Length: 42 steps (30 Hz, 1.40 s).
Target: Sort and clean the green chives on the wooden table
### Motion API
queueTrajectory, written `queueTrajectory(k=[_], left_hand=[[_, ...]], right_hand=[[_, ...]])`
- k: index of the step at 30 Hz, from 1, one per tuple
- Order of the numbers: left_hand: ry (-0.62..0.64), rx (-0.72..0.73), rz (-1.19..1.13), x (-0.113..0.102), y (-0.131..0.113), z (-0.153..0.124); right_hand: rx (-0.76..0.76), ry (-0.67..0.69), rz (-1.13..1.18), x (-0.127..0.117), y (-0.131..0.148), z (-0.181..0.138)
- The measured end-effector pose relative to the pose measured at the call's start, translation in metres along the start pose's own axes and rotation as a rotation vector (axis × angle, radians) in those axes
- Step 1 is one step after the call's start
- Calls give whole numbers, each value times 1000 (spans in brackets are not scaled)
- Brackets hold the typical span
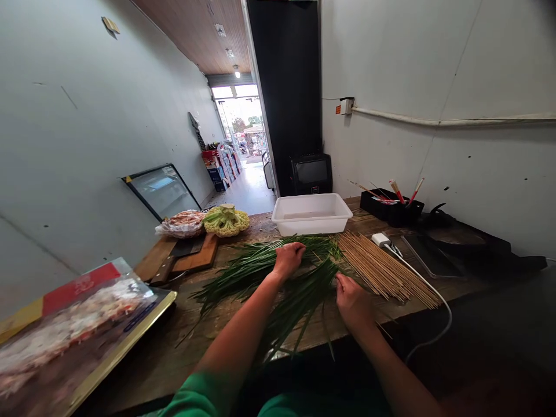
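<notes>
Long green garlic chives lie in loose bundles across the wooden table. My left hand is over the far bundle of chives, thumb and fingers pinched together; what lies between the fingertips is too small to make out. At the cut ends of the near bundle, my right hand is closed, its fingertips pinching at the chives. Thin bamboo skewers are spread side by side just to the right of the bundles. Behind the chives stands a white plastic tub.
Cauliflower and a bagged food package sit at the back left, near a cleaver on a wooden board. A large printed box fills the left front. A white charger, its cable, a tablet and a black organizer lie right.
</notes>
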State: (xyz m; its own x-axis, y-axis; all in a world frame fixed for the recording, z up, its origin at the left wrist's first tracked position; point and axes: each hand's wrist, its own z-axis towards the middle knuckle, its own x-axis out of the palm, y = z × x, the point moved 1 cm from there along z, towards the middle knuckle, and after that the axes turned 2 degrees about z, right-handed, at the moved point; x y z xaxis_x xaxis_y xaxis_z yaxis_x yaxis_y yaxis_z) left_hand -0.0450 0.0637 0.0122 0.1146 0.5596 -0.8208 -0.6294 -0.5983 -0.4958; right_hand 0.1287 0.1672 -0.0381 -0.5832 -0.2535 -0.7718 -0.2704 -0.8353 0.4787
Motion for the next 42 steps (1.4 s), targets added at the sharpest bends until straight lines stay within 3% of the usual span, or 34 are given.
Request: queueTrajectory(k=[14, 29, 32, 35, 38, 42], left_hand=[[17, 53, -112, 6, -5, -2], [57, 6, -182, 9, -9, -8], [144, 54, -265, 12, -11, -12], [358, 231, -294, 6, -12, -14], [465, 317, -203, -10, -8, -13], [287, 170, 190, -26, 2, -9]], right_hand=[[33, 27, -15, -2, 2, 1], [33, 13, -29, -3, 3, 1], [24, 6, -21, -3, 3, 1], [18, 11, -19, -3, 2, 1], [27, 2, -14, -2, 1, 1], [40, 4, -17, -2, 1, 1]])
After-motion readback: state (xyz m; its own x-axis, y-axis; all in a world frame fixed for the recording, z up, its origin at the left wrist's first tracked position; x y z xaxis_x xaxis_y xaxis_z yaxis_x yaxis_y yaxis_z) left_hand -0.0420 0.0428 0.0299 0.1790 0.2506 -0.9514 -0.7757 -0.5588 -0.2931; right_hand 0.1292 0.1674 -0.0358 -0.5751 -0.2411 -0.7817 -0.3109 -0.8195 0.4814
